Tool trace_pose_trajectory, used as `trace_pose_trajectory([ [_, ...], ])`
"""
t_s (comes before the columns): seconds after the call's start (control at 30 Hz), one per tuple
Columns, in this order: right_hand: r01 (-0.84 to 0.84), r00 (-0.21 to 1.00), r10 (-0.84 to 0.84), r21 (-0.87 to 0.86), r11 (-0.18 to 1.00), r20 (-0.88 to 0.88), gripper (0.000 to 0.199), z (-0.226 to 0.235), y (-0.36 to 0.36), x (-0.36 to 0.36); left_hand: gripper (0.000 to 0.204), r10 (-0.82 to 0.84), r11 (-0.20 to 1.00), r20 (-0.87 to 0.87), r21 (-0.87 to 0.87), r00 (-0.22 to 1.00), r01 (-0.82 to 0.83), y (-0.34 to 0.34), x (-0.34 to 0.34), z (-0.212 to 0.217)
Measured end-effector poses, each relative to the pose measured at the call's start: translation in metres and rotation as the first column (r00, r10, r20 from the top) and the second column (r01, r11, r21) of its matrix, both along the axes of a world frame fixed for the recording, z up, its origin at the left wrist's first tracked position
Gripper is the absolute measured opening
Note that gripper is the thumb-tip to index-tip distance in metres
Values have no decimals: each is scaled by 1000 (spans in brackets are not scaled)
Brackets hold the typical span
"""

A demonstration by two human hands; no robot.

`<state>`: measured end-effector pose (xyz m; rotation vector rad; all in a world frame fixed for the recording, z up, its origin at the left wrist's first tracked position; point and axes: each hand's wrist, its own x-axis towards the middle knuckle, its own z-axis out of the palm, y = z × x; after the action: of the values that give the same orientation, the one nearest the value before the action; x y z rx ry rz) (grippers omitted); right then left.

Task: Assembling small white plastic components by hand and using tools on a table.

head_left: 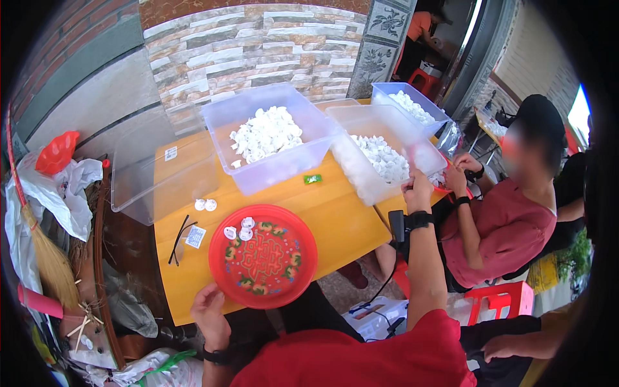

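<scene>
A round red tray (pixel 303 258) with a printed floral pattern lies on the table's near edge, several small white plastic parts (pixel 245 233) at its upper left. My left hand (pixel 210 316) is beside the tray's lower left rim, fingers loosely bent and apart, with nothing visible in it. My right hand (pixel 419 187) reaches out to the near right corner of a clear plastic box (pixel 351 177) heaped with white parts (pixel 380 158). Its fingers are drawn together; what they hold, if anything, is too small to make out.
Another clear bin (pixel 258 184) of white parts stands on the yellow table (pixel 342 232), with a third bin (pixel 412 93) behind. Glasses (pixel 180 242), a white label (pixel 195 237) and a green packet (pixel 312 179) lie there. A person in red (pixel 503 238) works at right; a broom (pixel 51 258) leans left.
</scene>
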<state>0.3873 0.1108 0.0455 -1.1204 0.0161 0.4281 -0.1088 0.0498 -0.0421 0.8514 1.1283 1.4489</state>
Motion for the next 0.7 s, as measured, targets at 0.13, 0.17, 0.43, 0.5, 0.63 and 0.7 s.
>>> trace_pose_trajectory([
  [0.13,5,996,-7,26,1000,87,8,16,-24,-22,20,-27,1000,1,7,1000,27,1,-4,-2],
  [0.17,7,996,-10,27,1000,87,8,21,-33,-27,20,-30,1000,2,8,1000,30,0,-5,-1],
  [0.43,-12,986,7,31,999,166,14,23,-105,-29,21,-73,997,27,16,997,73,5,-1,-7],
  [0.5,0,984,2,-13,1000,176,12,25,-120,-37,21,-72,997,30,19,997,71,3,1,-6],
  [0.63,-7,988,3,25,1000,154,10,39,-144,-57,25,-83,997,58,-1,995,83,3,2,-7],
  [0.7,-15,979,6,43,999,203,11,36,-158,-57,25,-89,996,56,-6,994,90,2,0,-9],
])
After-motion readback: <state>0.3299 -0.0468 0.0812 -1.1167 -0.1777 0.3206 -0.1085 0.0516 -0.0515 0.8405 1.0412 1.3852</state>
